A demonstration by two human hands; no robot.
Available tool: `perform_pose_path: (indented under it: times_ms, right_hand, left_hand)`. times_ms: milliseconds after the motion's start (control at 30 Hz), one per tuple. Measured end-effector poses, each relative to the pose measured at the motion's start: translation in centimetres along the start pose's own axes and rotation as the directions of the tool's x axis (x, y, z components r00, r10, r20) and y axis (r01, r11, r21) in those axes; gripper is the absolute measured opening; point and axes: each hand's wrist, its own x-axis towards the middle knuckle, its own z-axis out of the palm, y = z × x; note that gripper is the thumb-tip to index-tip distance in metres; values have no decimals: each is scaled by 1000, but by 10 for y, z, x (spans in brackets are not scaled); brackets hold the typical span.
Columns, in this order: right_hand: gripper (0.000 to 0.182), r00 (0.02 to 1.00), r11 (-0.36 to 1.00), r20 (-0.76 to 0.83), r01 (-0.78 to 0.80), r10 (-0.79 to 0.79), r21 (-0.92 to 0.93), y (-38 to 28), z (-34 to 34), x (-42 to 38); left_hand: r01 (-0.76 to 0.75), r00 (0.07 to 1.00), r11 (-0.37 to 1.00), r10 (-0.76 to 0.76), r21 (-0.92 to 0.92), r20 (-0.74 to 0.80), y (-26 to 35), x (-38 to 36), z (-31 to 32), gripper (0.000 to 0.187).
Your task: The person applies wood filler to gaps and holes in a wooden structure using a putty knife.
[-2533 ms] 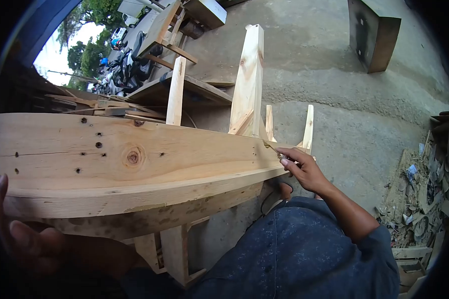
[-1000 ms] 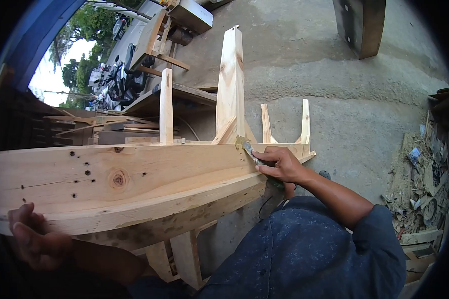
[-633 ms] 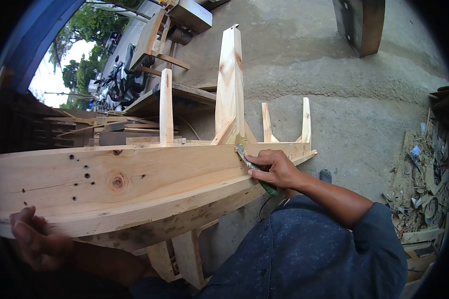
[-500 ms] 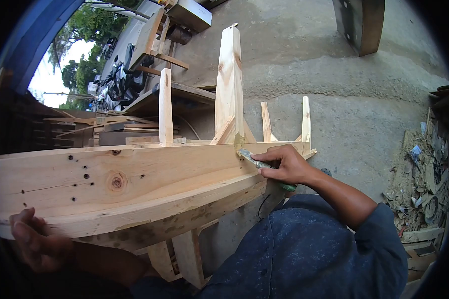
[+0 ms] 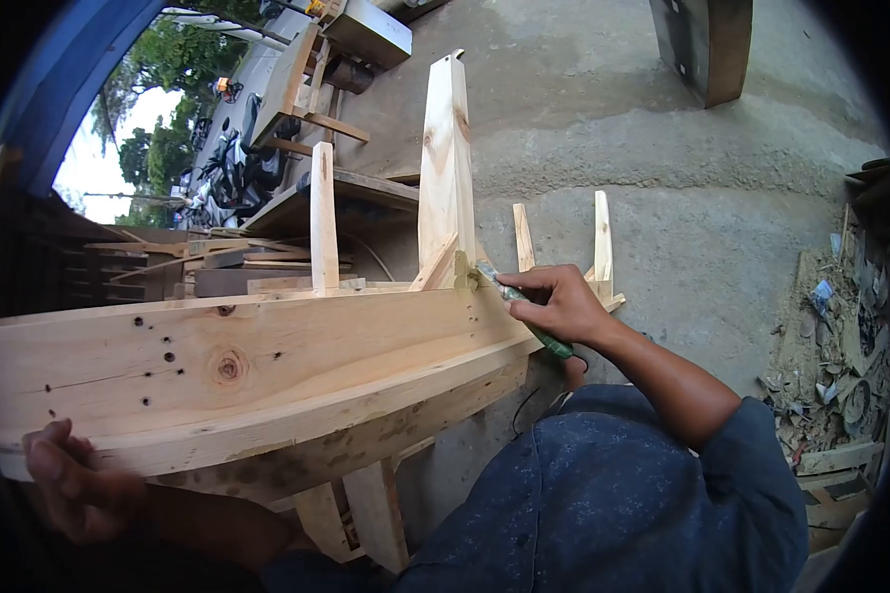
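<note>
Pale pine fills most of our view: a long wooden frame (image 5: pixel 267 366) lies on its side before us, its broad plank face running left to right, with several tapered legs (image 5: pixel 445 168) rising from its far edge. Behind it we see a workbench (image 5: pixel 311 79), stacked timber (image 5: pixel 158 262) and parked motorbikes (image 5: pixel 232 163); a heap of rubble and scrap (image 5: pixel 841 366) lies at the right on the concrete floor (image 5: pixel 682 178). The tall middle leg and its slanted brace stand right beside the spot being worked, crowding the tool's tip.

Our right hand (image 5: pixel 559 301) is closed around a green-handled putty knife (image 5: pixel 514 301), fingers wrapped over its shaft. The knife lies at the top edge of the plank, near the foot of the tall leg. Its long axis slants: the blade points up and left, touching a yellowish smear at the joint, while the handle end points down and right past the palm.

Our left hand (image 5: pixel 69 484) curls around the frame's lower edge at the near left end, gripping it.
</note>
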Motion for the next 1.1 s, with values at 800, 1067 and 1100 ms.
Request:
perform_pose_path:
  times_ms: [800,1067,1100]
  right_hand:
    - [42,988,973,59,151,-142,-176,-26,21,6]
    - [42,995,991,97,34,-21,-133,-32,3,3]
    - [42,996,990,64,77,-70,-117,-24,7,10]
  left_hand:
    - [18,999,1000,-18,-2,-43,10,-3,8,37]
    - [25,998,1000,-26,-14,-53,7,-1,7,37]
    - [4,1000,1000,-4,-5,-30,8,-1,6,37]
